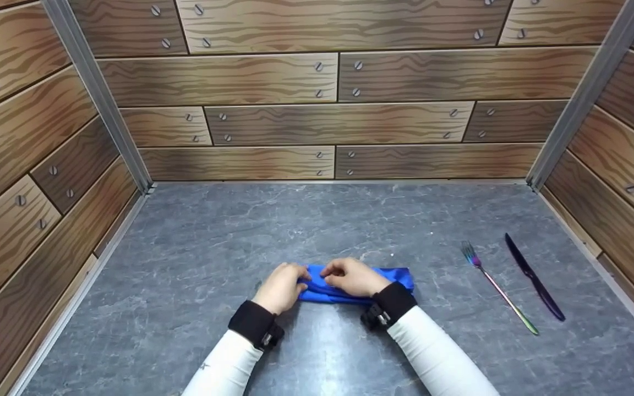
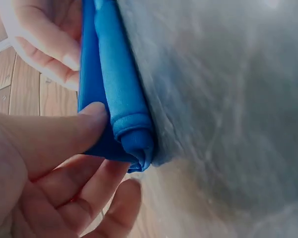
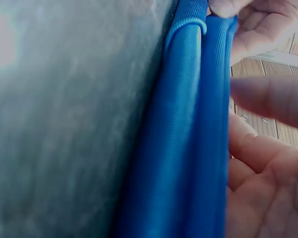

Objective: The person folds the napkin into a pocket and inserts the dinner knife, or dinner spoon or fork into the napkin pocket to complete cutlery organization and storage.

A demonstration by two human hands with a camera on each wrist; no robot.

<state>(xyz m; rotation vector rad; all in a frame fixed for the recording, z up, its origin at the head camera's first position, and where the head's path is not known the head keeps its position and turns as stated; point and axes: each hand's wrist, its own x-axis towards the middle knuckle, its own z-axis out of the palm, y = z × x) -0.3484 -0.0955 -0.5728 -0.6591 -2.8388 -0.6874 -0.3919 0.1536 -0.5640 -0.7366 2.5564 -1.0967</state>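
Note:
A folded blue cloth (image 1: 344, 297) lies on the table as a narrow strip, with a rolled layer along its near side. My left hand (image 1: 283, 286) pinches its left end. In the left wrist view the thumb (image 2: 93, 124) presses on top of the fabric (image 2: 121, 74), and the other fingers reach beneath the end. Over the middle of the strip is my right hand (image 1: 355, 276), its fingers loosely bent and a gap between thumb and forefinger. In the right wrist view its fingertips sit right at the edge of the blue fabric (image 3: 174, 124).
To the right on the grey marbled table (image 1: 212, 231) lie a rainbow-coloured fork (image 1: 493, 283) and a dark knife (image 1: 531, 275), side by side and slanted. Wood-patterned panels (image 1: 328, 124) wall the table at the back and both sides.

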